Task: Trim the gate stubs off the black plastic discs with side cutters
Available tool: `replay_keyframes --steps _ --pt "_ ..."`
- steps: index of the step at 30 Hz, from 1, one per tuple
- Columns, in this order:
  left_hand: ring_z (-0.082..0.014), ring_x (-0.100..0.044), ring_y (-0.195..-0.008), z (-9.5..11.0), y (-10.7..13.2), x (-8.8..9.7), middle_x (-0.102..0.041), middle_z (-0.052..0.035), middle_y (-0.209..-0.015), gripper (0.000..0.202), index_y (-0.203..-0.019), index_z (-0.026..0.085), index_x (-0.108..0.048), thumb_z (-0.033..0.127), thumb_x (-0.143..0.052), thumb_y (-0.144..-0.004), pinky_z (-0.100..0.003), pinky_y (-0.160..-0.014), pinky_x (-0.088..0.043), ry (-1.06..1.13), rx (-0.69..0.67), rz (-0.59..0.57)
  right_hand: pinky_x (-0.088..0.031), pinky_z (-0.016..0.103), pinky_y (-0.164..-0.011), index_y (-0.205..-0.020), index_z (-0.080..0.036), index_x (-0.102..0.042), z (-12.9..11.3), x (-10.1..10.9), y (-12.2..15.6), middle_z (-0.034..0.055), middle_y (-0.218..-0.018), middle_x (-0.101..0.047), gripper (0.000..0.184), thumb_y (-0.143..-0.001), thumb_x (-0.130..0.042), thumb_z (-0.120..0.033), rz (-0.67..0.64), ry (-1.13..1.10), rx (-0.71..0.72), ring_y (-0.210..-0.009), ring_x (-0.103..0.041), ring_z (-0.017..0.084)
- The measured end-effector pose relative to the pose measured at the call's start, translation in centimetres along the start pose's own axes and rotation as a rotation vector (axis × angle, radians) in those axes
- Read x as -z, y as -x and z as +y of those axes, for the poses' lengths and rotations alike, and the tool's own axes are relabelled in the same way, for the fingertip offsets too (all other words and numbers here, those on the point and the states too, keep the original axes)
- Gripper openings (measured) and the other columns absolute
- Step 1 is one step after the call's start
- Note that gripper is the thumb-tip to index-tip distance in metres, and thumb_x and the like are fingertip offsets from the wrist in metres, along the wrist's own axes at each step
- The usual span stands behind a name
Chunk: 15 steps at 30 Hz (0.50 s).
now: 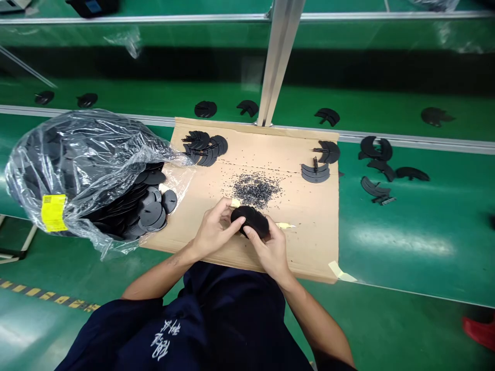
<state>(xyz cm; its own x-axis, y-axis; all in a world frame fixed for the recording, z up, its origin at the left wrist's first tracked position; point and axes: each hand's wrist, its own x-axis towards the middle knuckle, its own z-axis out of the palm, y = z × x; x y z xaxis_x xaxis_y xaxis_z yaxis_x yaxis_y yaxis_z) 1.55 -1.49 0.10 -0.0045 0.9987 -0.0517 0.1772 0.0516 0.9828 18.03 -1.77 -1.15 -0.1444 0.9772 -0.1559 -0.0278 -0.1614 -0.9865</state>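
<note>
From afar, I had the left hand [212, 229] and right hand [274, 251] with fingers curled closely round the black pieces [253, 219] above the cardboard [313, 234], where a slackening thumb could have dropped them among the granules [255, 189].

Yellow label [54, 212] on clear bag [96, 149], white lettering [165, 338] on navy shirt [228, 314], neither legible

Striped floor tape [47, 296], metal post [280, 62]

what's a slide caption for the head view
Left hand and right hand hold a black object over cardboard scattered with black bits.
</note>
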Motion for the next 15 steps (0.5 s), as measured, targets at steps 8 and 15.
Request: replay_keyframes --steps 8,15 --pt "-0.0144 -0.063 -0.076 0.1 -0.2 0.1 -0.067 -0.0025 -0.081 0.02 -0.09 0.017 -0.066 0.037 -0.071 -0.095 -0.025 -0.072 -0.052 -0.07 -0.121 0.003 -0.056 0.031 -0.078 -0.105 -0.024 -0.065 -0.4 -0.2 -0.1 0.003 -0.093 -0.07 0.03 -0.091 -0.072 -0.049 0.037 0.039 0.046 -0.086 -0.065 0.02" --pt "-0.019 -0.071 -0.085 0.8 -0.4 1.5 -0.076 -0.0076 -0.091 0.012 -0.1 0.019 -0.074 0.029 -0.069 -0.096 -0.03 -0.077 -0.058 -0.266 -0.388 -0.098 -0.053 0.03 -0.07 -0.091 -0.025 -0.064 -0.7 1.7 -0.7 0.0016 -0.082 -0.069 0.021 -0.095 -0.066 -0.045 -0.14 0.255 0.102 -0.075 -0.064 0.019"
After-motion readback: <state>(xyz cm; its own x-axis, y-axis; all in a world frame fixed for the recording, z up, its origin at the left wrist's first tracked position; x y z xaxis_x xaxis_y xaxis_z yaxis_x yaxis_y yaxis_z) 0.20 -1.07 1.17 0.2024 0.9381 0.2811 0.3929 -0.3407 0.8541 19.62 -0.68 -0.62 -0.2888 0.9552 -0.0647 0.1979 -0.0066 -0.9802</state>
